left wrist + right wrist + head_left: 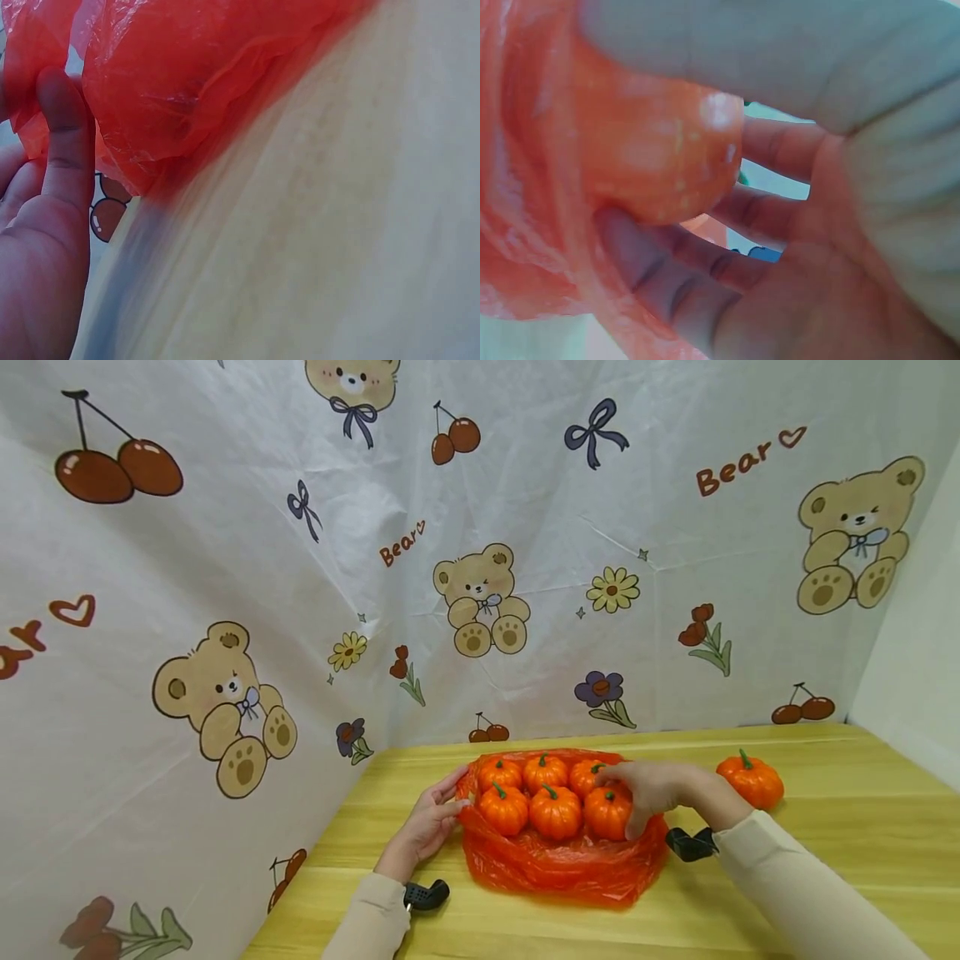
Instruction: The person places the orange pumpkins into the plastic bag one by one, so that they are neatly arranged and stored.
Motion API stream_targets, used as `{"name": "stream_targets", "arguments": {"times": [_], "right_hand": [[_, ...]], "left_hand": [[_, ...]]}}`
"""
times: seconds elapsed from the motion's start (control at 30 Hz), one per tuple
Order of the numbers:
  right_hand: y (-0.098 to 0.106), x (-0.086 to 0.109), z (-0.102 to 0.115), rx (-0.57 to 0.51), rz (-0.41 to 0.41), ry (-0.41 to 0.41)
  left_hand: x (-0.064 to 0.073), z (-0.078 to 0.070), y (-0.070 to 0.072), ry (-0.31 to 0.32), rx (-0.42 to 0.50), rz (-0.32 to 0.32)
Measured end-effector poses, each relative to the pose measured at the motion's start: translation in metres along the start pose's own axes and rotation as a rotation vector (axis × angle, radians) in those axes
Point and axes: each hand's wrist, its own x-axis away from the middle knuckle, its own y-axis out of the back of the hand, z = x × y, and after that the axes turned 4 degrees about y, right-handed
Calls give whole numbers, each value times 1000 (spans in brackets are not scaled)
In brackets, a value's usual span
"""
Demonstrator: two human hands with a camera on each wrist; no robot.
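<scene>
Several small orange pumpkins with green stems, such as the middle front one [556,812], sit in two rows in a thin red plastic bag [551,868] on the table. My left hand [429,822] is at the bag's left rim, pinching the plastic between thumb and fingers; in the left wrist view the thumb [64,120] lies against the film. At the right end, my right hand [648,789] reaches into the bag. Its fingers and thumb curl round the front right pumpkin [660,142]. Part of that pumpkin is hidden by the hand.
Another pumpkin [752,779] stands outside the bag, on the wooden table [840,827] to the right, just behind my right forearm. A white sheet [555,527] printed with bears closes off the back and left sides.
</scene>
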Motion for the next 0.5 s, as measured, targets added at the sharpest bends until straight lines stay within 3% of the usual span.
{"name": "stream_targets", "arguments": {"times": [0.5], "right_hand": [[-1,10,-8,-67,-26,40]], "left_hand": [[0,0,-1,-18,6,-4]]}}
